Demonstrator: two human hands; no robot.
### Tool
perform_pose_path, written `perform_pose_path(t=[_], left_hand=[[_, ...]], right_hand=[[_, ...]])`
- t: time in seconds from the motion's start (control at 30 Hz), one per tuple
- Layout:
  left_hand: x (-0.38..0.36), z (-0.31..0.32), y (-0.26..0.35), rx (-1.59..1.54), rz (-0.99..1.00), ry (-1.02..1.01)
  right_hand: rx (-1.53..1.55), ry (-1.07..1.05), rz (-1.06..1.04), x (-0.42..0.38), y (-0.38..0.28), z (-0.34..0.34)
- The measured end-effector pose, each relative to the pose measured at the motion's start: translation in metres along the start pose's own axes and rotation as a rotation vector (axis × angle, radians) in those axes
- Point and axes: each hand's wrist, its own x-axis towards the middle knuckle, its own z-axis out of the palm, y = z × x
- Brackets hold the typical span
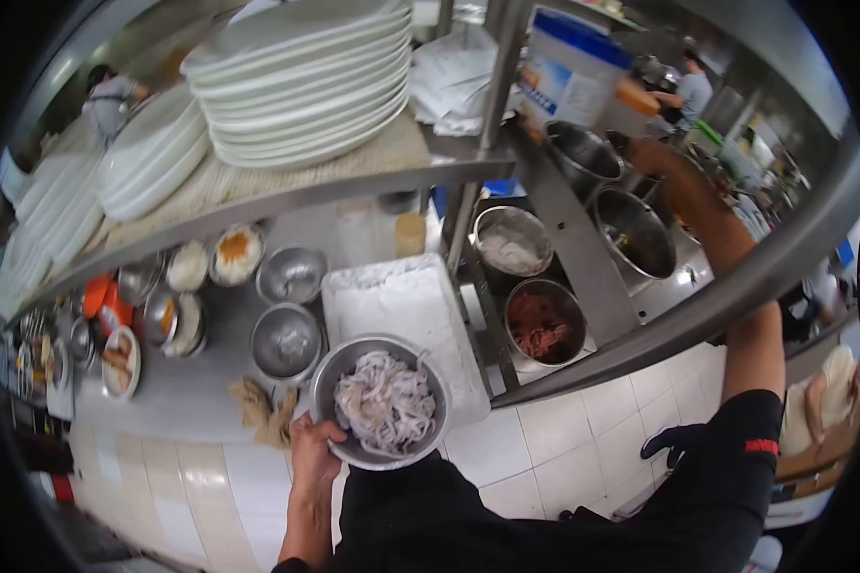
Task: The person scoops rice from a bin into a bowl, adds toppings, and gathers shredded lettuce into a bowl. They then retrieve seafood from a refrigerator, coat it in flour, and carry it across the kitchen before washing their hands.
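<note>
Nearest the camera, at the bottom, is the person's black clothing, with a black sleeve [707, 468] on the right. Just beyond, the left hand [315, 449] has its thumb hooked over the near-left rim of a metal bowl [325, 387] and clamps it there; the other fingers are mostly hidden against the outside. The bowl, tilted toward the camera, holds a heap of pale, glossy strips [382, 401] and overlaps the near end of a white tray [387, 301] dusted with powder.

The right hand [648, 155] reaches far right among steel pots [583, 153]; its fingers are blurred, so I cannot tell whether they are apart or together, or whether they touch anything. A thick metal rail [678, 317] crosses in front of that forearm.

Left of the bowl lie a brown cloth [258, 413] and two small metal bowls [287, 341]. To its right stands a container of red minced meat [545, 320], with one of white contents [513, 241] farther back. A shelf [287, 196] bearing stacked white plates [306, 95] blocks part of the counter's far side.
</note>
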Motion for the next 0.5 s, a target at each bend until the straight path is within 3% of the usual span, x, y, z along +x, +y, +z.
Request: perform_pose_path(t=[0.33,0.5], left_hand=[[-0.008,0.005,-0.036,-0.072,0.012,0.119],[-0.004,0.009,-0.045,-0.094,-0.007,0.059]], right_hand=[[0.023,0.197,-0.061,0.019,0.010,0.014],[0.079,0.360,-0.069,0.010,0.010,0.012]])
